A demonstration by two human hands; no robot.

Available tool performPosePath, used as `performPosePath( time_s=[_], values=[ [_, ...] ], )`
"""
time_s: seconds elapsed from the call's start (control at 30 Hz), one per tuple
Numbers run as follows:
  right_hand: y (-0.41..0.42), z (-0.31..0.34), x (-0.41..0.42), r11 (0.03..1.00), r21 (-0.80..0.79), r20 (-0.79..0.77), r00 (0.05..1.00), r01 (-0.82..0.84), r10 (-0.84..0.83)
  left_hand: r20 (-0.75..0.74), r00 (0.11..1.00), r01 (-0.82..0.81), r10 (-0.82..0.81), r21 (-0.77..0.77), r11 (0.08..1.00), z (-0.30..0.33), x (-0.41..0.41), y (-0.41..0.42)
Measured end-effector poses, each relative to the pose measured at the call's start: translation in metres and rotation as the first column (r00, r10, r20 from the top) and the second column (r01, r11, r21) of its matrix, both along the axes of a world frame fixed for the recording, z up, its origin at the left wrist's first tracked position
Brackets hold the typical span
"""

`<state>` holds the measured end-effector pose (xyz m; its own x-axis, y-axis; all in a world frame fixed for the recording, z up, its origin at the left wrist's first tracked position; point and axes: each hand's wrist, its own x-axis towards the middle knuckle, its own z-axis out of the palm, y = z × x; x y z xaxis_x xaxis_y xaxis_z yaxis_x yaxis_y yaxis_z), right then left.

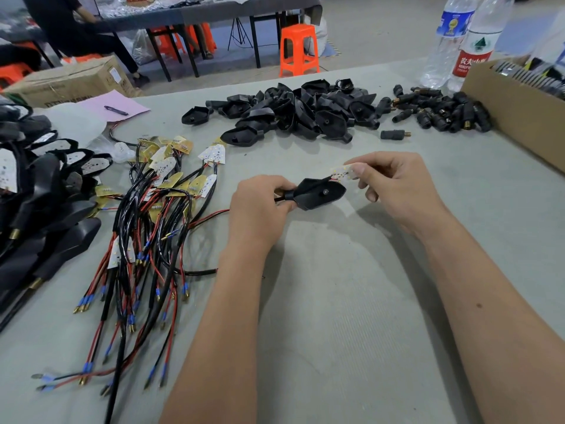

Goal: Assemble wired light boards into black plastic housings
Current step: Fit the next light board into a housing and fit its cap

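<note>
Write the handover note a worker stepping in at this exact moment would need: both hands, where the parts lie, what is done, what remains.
Left hand grips the stem of a black housing, wires trailing out.
Right hand pinches the light board, still outside the housing.
Empty housings are piled ahead, wired boards to the left, finished units at far left.
Left: seat this board, then do the rest.
</note>
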<state>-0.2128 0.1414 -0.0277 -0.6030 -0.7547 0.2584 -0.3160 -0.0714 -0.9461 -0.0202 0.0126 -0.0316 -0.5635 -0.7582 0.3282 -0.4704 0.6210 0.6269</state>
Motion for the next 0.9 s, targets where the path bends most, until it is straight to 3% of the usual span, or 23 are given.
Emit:
performPosePath(
  time_s=[0.2,0.5,0.8,0.9],
  values=[
    [-0.002,0.003,0.003,0.969,-0.177,0.022,0.985,0.171,-0.169,-0.009,0.998,-0.068,0.068,0.012,0.998,-0.002,-0.004,0.003],
    [-0.015,-0.007,0.020,0.991,0.000,0.000,0.991,0.133,-0.133,-0.116,0.993,0.006,0.000,0.055,0.998,-0.001,-0.021,0.018],
    [-0.018,-0.009,0.026,0.961,-0.034,0.057,0.961,0.274,-0.272,-0.176,0.983,0.068,-0.044,0.128,0.989,-0.003,-0.021,0.015],
    [-0.018,-0.009,0.026,0.967,-0.010,0.088,0.964,0.253,-0.251,-0.178,0.983,0.059,-0.034,0.137,0.989,-0.005,-0.018,0.011]
  ],
)
